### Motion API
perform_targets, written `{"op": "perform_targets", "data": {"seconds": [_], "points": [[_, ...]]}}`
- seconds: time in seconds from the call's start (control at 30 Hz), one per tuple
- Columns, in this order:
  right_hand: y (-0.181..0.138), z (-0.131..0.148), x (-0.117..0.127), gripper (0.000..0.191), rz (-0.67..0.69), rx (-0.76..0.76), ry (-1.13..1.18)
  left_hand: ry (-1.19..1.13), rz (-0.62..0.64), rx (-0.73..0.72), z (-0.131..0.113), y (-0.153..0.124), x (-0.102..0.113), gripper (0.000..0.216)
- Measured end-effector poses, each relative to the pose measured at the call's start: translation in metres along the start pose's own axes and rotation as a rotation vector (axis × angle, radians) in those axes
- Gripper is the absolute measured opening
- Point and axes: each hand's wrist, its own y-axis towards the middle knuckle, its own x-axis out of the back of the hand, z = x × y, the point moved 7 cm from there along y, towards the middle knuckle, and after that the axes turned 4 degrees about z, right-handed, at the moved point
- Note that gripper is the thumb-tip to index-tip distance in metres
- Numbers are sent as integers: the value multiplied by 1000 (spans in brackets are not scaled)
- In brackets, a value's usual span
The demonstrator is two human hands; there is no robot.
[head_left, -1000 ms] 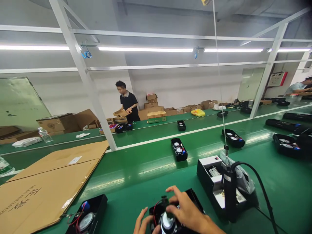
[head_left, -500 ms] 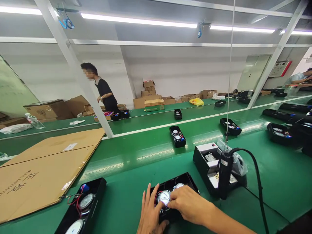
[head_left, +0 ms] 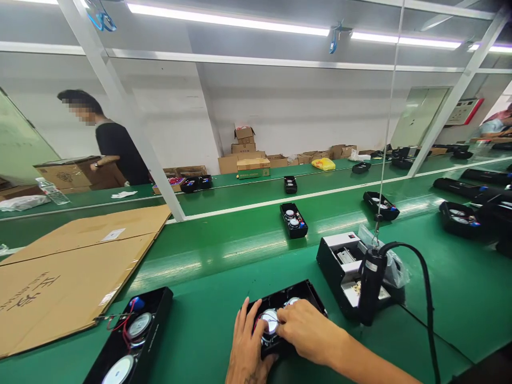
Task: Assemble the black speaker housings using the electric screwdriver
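Observation:
A black speaker housing (head_left: 310, 293) lies at an angle on the green bench in front of me, with round silver speaker drivers (head_left: 271, 321) and a red wire inside. My left hand (head_left: 248, 344) grips its left end, fingers stretched over the side and the thumb side along the near edge. Over the driver, my right hand (head_left: 310, 330) is closed in a pinch; what its fingertips hold is hidden. To the left rests another black speaker housing (head_left: 154, 330) with two drivers and red wires. A black electric screwdriver (head_left: 372, 285) hangs from a cord on the right.
Behind the screwdriver stands a divided parts box (head_left: 332, 272) with a clear plastic bag. A flattened cardboard sheet (head_left: 80, 272) covers the left side. More speaker housings (head_left: 294, 220) sit on the green line and at right. Beyond it, a person (head_left: 116, 144) stands near cartons.
The person across the line has moved left. My hands stay at the same housing with only slight finger shifts, and the view has tilted a little.

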Motion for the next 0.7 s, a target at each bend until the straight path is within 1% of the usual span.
{"op": "perform_targets", "data": {"seconds": [0.1,0.2,0.33,0.4,0.47,0.53,0.6,0.67,0.7], "points": [[2,-2,-8,24,25,21,51,-6,-5,-13,1,-1,-2,47],[3,-7,-12,30,5,81,187,-14,-19,-36,3,-1,-1,49],[5,-21,-12,35,-40,86,394,-55,-47,-111,3,5,13,42],[5,-25,-14,37,-44,89,461,-55,-56,-136,2,10,21,44],[6,-26,-18,38,-41,97,496,-38,-40,-153,0,14,26,45],[8,-27,-23,39,-52,97,512,-23,-34,-182,-2,16,28,42],[10,-27,-28,40,-66,89,520,-29,-52,-201,-2,14,27,40],[10,-27,-31,40,-68,89,524,-60,-61,-186,1,13,25,39],[9,-26,-30,41,-65,89,529,-84,-40,-174,2,13,23,38]]}}
